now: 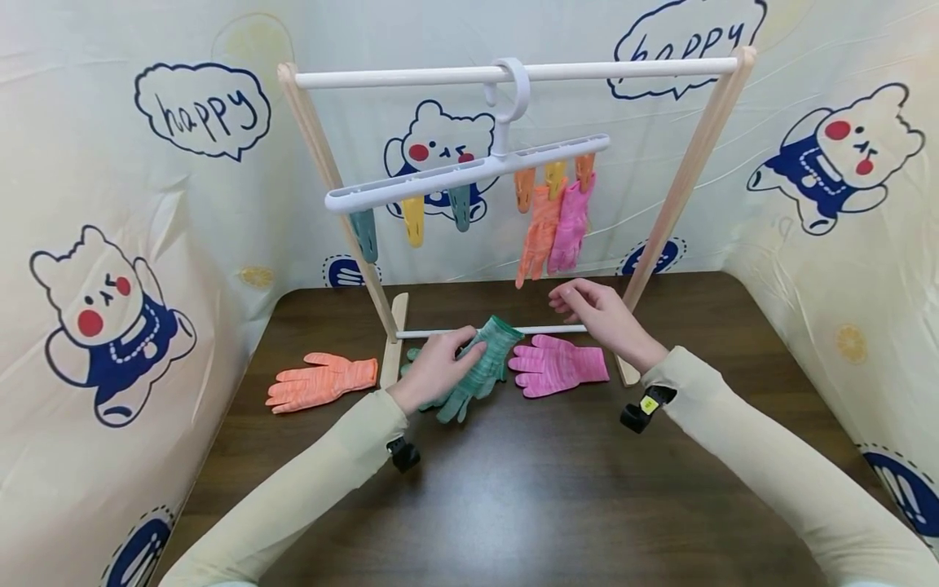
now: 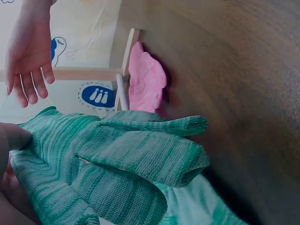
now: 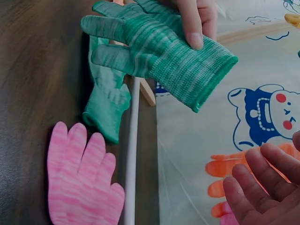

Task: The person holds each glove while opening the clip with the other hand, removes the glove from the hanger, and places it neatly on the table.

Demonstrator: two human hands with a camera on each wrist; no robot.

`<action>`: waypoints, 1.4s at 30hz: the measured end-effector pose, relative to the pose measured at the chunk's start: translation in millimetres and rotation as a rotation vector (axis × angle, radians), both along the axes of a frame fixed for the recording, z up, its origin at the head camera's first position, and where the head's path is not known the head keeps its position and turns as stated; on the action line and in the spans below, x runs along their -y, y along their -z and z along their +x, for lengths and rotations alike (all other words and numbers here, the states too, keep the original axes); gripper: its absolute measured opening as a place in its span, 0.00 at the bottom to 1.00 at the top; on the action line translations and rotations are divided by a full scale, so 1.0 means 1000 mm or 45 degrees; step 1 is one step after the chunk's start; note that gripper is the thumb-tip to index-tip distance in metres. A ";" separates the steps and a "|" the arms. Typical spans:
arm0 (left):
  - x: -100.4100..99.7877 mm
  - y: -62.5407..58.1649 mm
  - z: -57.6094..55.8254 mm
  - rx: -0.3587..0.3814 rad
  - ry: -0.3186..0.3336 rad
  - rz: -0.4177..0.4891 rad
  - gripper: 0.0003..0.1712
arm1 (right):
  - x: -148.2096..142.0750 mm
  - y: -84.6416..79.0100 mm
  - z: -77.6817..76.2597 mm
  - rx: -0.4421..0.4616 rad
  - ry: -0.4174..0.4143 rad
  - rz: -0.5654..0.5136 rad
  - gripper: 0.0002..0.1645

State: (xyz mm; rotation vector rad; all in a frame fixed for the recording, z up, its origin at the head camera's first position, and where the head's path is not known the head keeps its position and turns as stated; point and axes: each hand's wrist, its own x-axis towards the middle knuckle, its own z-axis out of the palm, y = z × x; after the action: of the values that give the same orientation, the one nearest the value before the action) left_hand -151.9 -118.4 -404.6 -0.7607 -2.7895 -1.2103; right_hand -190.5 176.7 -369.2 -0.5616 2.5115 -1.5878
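Observation:
My left hand point(image 1: 438, 368) pinches a green striped knit glove point(image 1: 493, 352) near its cuff, thumb on top. In the right wrist view this glove is up off the table, its fingers pointing left. A second green glove point(image 3: 108, 105) lies beneath it on the table, partly covered. My right hand point(image 1: 607, 319) is empty, fingers loosely bent, below the hanging gloves. An orange glove point(image 1: 544, 232) and a pink glove point(image 1: 574, 228) hang from clothespins on a white hanger point(image 1: 440, 175). On the table lie another pink glove point(image 1: 559, 366) and another orange glove point(image 1: 323, 381).
The hanger hooks over the white top bar point(image 1: 396, 77) of a rack with wooden legs point(image 1: 682, 187). More clothespins hang on it, among them a yellow one point(image 1: 414, 222) and a teal one point(image 1: 460, 208). A low white crossbar point(image 1: 425, 333) runs behind the gloves on the brown table point(image 1: 506, 505).

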 end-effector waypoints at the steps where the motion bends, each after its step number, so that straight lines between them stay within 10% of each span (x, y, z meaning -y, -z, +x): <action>1: 0.000 0.001 0.000 0.004 0.007 -0.013 0.15 | -0.001 0.001 0.000 0.001 -0.002 0.008 0.24; 13: -0.003 0.007 0.004 0.160 0.105 -0.124 0.16 | -0.009 0.014 0.001 -0.006 0.019 0.053 0.23; 42: 0.006 0.045 0.003 0.073 0.247 -0.614 0.05 | -0.014 0.027 0.007 0.076 -0.009 0.030 0.25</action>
State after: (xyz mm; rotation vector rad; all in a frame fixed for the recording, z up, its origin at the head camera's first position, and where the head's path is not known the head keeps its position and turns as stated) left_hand -149.3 -123.9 -449.7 -1.0521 -3.1556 -0.5709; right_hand -183.7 190.5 -396.0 -0.5123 2.4786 -1.5471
